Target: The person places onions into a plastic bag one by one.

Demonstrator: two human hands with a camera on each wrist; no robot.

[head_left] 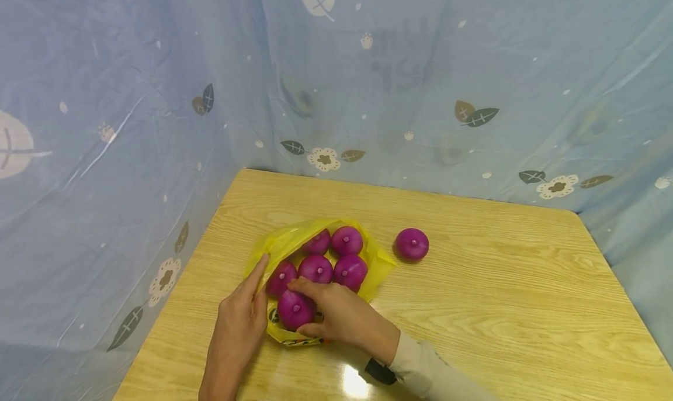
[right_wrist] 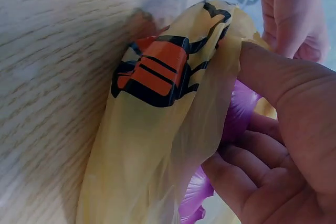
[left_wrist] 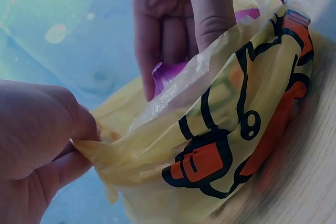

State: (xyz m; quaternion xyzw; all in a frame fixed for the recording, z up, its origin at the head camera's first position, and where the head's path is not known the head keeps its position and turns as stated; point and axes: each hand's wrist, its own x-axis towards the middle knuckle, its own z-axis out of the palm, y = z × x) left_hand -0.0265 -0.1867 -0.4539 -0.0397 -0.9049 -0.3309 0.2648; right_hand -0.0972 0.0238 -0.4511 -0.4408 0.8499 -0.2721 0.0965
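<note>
A yellow plastic bag [head_left: 380,259] with black and orange print lies mouth up on the table, with several shiny purple onions [head_left: 316,269] inside. My left hand [head_left: 242,316] pinches the bag's rim at its left side; the left wrist view shows the film [left_wrist: 107,153] caught between thumb and fingers. Reaching in from the right, my right hand [head_left: 349,316] grips one purple onion [head_left: 295,310] at the near side of the bag mouth. The bag's film partly hides this onion [right_wrist: 239,111] in the right wrist view.
A single purple onion [head_left: 412,244] sits on the wooden table [head_left: 499,296], to the right of the bag. Blue curtains [head_left: 399,85] with leaf and flower prints hang along the table's back and sides.
</note>
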